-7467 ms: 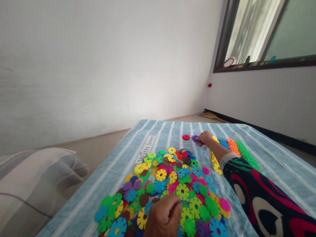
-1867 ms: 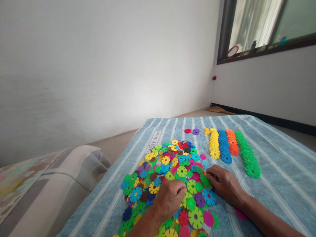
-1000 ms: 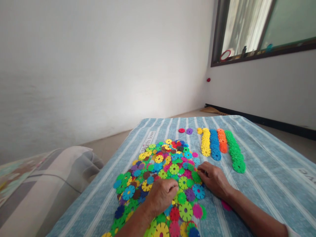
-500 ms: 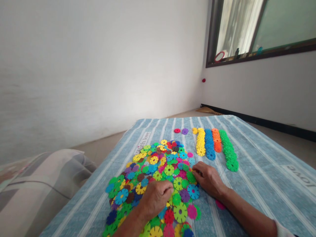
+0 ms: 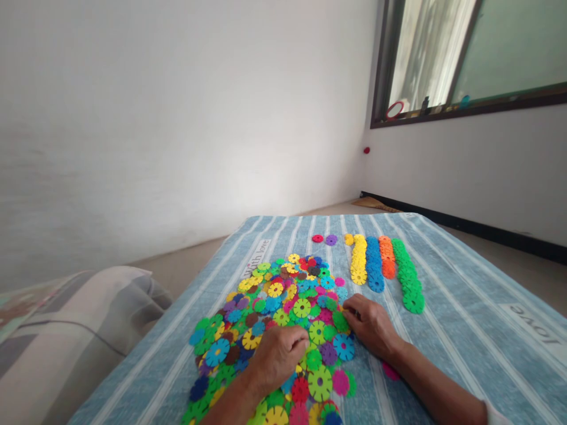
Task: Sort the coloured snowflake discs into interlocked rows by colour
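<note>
Both hands (image 5: 278,352) (image 5: 371,320) curled — at discs (image 5: 302,307).

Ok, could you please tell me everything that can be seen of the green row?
The green row is a line of bright green, overlapping round discs with slotted edges, apparently plastic. It lies on the striped blue cloth, to the right of the orange row, and slants slightly right towards the viewer. The nearest disc is the most exposed; the others are partly covered. The right hand is apart from it.
</note>
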`<state>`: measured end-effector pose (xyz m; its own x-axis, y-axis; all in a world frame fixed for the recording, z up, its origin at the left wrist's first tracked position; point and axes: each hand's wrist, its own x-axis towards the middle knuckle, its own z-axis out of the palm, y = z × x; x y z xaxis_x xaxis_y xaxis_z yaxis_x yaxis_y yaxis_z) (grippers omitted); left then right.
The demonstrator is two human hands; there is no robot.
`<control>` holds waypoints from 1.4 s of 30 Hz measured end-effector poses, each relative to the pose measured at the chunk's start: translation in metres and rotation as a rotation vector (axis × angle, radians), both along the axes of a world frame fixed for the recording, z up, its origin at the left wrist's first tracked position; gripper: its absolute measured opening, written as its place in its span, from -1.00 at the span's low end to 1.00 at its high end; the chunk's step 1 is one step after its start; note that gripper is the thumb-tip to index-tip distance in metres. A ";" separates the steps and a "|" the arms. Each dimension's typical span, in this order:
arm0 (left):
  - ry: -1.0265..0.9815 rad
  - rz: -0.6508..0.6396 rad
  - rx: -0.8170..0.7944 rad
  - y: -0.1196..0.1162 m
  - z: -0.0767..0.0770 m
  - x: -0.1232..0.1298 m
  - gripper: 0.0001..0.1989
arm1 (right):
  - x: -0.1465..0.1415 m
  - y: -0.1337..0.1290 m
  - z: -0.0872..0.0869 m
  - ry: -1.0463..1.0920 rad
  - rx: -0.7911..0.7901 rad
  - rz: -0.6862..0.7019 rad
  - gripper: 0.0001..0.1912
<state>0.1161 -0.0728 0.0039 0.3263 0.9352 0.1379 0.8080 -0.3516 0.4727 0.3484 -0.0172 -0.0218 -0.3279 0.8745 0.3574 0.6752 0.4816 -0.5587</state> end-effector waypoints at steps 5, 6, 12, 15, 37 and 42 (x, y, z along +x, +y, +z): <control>-0.016 0.009 -0.014 -0.001 0.001 0.001 -0.76 | -0.001 0.000 0.000 -0.002 -0.004 0.005 -0.81; -0.021 0.007 -0.015 -0.001 0.001 0.001 -0.76 | -0.001 0.000 0.000 -0.002 -0.001 0.006 -0.81; -0.028 0.005 -0.007 -0.002 0.001 0.002 -0.76 | 0.000 0.001 -0.001 0.005 0.024 0.007 -0.81; -0.028 0.006 0.001 -0.002 0.001 0.002 -0.76 | 0.000 0.000 -0.001 0.010 0.022 0.002 -0.81; 0.004 0.030 -0.050 0.002 -0.003 0.000 -0.77 | 0.001 -0.003 -0.001 0.086 -0.013 -0.015 -0.79; 0.002 0.024 -0.051 0.001 -0.003 0.000 -0.76 | 0.003 -0.005 -0.001 0.088 -0.034 -0.017 -0.79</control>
<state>0.1163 -0.0715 0.0004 0.3037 0.9486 0.0890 0.8170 -0.3074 0.4879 0.3513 -0.0218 -0.0224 -0.2811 0.8918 0.3544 0.6307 0.4500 -0.6322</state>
